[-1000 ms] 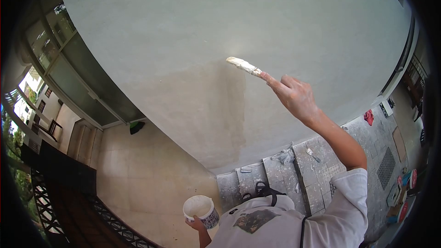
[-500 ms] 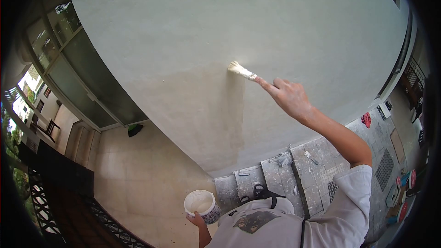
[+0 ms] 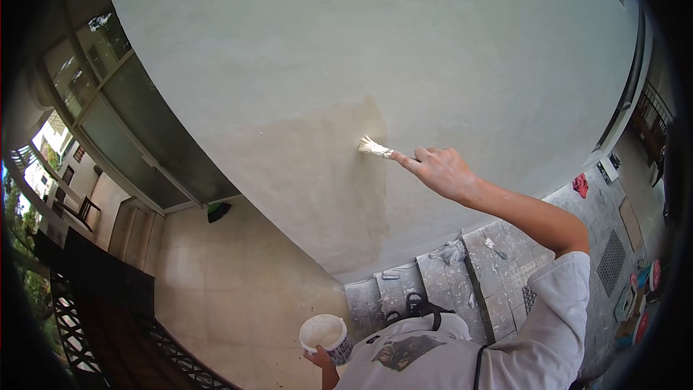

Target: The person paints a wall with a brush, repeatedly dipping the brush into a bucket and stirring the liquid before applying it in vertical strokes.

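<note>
The fingers (image 3: pixel 408 162) of the right hand (image 3: pixel 442 173) are pinched round the handle of a small, paint-caked flat brush (image 3: pixel 374 147), with the forefinger stretched along it. The splayed whitish bristles press on the pale grey rendered wall (image 3: pixel 447 50). Over the last second the brush has dropped from the top right corner of the darker, damp-looking beige patch (image 3: pixel 303 173) some way down its right edge, so the stroke seems to run downward along that boundary. Low down, the left hand (image 3: pixel 320 356) curls its fingers under a small white plastic pail (image 3: pixel 325 332), held much as before.
</note>
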`<state>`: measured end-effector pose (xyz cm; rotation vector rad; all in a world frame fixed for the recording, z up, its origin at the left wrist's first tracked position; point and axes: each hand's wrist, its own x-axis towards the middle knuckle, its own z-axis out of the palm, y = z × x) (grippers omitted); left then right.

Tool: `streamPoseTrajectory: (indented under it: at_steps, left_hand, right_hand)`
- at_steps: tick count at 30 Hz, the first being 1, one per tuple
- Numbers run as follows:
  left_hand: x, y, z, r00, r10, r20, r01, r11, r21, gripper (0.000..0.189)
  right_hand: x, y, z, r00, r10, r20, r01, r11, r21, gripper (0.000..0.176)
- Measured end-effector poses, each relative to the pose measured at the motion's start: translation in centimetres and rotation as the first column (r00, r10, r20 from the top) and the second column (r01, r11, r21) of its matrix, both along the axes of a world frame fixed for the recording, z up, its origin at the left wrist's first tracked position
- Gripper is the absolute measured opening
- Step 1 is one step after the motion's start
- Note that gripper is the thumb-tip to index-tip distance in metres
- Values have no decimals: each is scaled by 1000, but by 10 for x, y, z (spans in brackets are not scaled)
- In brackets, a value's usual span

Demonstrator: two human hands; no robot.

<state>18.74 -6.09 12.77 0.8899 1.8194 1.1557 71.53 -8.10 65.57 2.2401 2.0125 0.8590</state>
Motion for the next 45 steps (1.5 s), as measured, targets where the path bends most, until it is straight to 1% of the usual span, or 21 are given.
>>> streamPoseTrajectory:
  at_steps: [2,3,5,6,8,9,11,14,15,19,22,23,25,28,31,33,35,36,39,42,45]
  left_hand:
    - [-7,-10,-5,1000,2,-6,-2,1000,6,51]
    - [-11,-18,-2,995,-43,-85,41,999,-29,53]
    - [-13,-32,1,999,18,-51,-22,996,-85,55]
    - [-13,-35,4,998,49,-35,-52,992,-111,56]
    - [-18,-41,6,993,66,-97,-84,976,-199,57]
    - [-19,-45,7,989,72,-126,-101,965,-242,57]
    - [-23,-54,3,989,95,-113,-117,971,-208,57]
    - [-29,-60,-3,983,115,-145,-145,965,-220,57]
    - [-33,-65,-2,979,114,-169,-153,959,-237,57]
    - [-40,-75,-2,991,113,-72,-125,971,-202,58]
    - [-45,-73,0,968,8,-252,-97,935,-342,56]
    - [-45,-74,-1,960,-7,-278,-98,927,-361,56]
    - [-42,-71,-2,971,32,-239,-120,924,-364,56]
    - [-34,-67,-2,982,124,-141,-166,924,-344,56]
    - [-28,-60,0,980,190,-61,-199,918,-344,57]
    - [-21,-57,3,971,238,-19,-230,911,-343,57]
    - [-18,-58,8,961,275,4,-257,904,-342,57]
    - [-18,-57,5,961,278,10,-257,902,-346,57]
    - [-25,-54,0,974,222,45,-196,927,-320,58]
    - [-29,-52,-6,987,153,49,-131,944,-302,61]
    - [-34,-45,-10,996,92,2,-86,936,-342,63]
  right_hand:
    - [-4,-7,18,1000,14,-25,-13,999,46,66]
    - [-5,-8,28,999,-7,-47,11,996,86,65]
    - [-7,-7,43,993,-50,-103,65,986,156,63]
    - [-5,-6,35,996,-33,-82,43,992,120,62]
    - [5,0,5,999,3,-44,0,999,50,60]
    - [8,1,-12,999,4,-54,-6,999,-33,59]
    - [9,1,-38,997,9,-71,-24,980,-198,56]
    - [7,-1,-34,986,-16,-168,-40,946,-321,48]
    - [7,-1,-30,987,-17,-161,-23,969,-244,46]
    - [11,7,25,987,-66,-145,78,994,77,40]
    - [-8,-3,72,984,-96,-150,134,955,266,43]
    - [-11,-7,74,988,-85,-126,121,942,314,45]
    - [-15,-13,74,995,-70,-73,94,909,407,51]
    - [-7,-10,29,995,-80,-65,97,945,313,62]
    - [9,-1,-75,986,-62,-154,94,973,212,70]
    - [5,-4,-132,964,-97,-249,118,991,68,70]
    - [1,-7,-165,948,-126,-292,126,992,-20,66]
    - [-4,-7,-166,938,-140,-316,126,990,-64,64]
    - [2,-10,-152,938,-148,-313,119,987,-110,55]
    - [15,-9,-87,949,-171,-263,175,985,-7,41]
    - [14,-14,-17,966,-154,-208,191,967,169,41]
